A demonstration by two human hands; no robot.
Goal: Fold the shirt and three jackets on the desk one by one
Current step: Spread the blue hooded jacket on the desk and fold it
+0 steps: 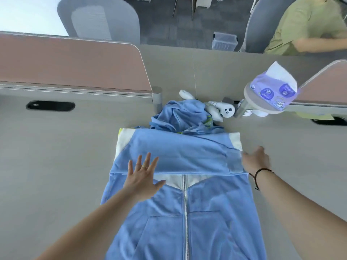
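Two hands work a soft blue zip jacket (185, 212) at frame centre: left hand (142, 177) flat, fingers spread wide; right hand (255, 160) loosely open, touching its folded sleeve edge.

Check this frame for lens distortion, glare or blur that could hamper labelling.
Head view: wide-angle bending curves the desk divider and the desk edges; the tissue pack glows overexposed violet; the top-left corner is blown out white; light is soft with faint shadows; the jacket, left hand and right hand look reasonably sharp.
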